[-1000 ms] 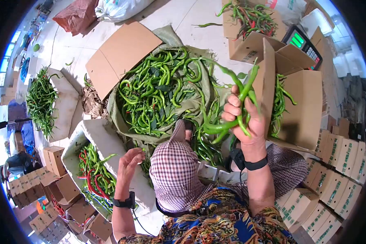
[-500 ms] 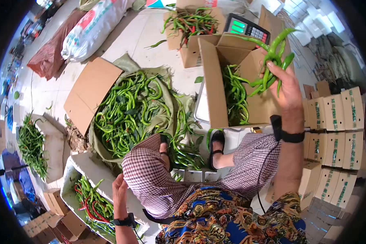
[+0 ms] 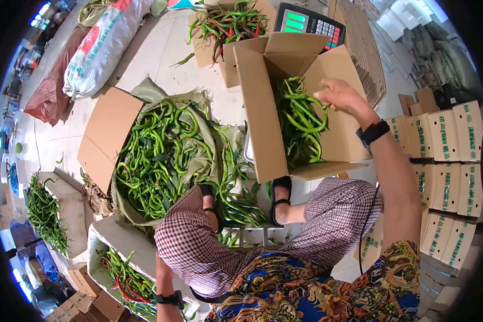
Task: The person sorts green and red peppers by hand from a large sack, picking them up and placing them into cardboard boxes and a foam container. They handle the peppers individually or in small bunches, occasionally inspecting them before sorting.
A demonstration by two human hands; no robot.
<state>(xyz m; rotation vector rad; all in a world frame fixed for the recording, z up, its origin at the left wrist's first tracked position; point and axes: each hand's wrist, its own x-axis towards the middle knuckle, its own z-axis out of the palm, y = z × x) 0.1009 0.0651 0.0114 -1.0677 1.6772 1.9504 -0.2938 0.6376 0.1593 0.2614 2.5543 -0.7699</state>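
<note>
My right hand (image 3: 342, 96) reaches into an open cardboard box (image 3: 257, 112) and rests just above the long green peppers (image 3: 300, 115) piled inside, fingers loosely apart with nothing gripped. My left hand (image 3: 160, 264) is low beside my checked knee, mostly hidden, with only the forearm and a black wristband showing. It is next to a white foam tray (image 3: 110, 228) of red and green peppers. A big heap of green peppers (image 3: 155, 155) lies on a sack in front of my knees.
A digital scale (image 3: 306, 21) sits behind the box, beside another carton of mixed peppers (image 3: 228, 24). Stacked flat cartons (image 3: 445, 161) line the right. A white sack (image 3: 99, 48) and a second tray of green peppers (image 3: 43, 206) are at the left.
My right hand carried a bunch of green peppers from the heap over to the box, lowered into it, and the bunch has left the hand. My left hand dropped behind my knee.
</note>
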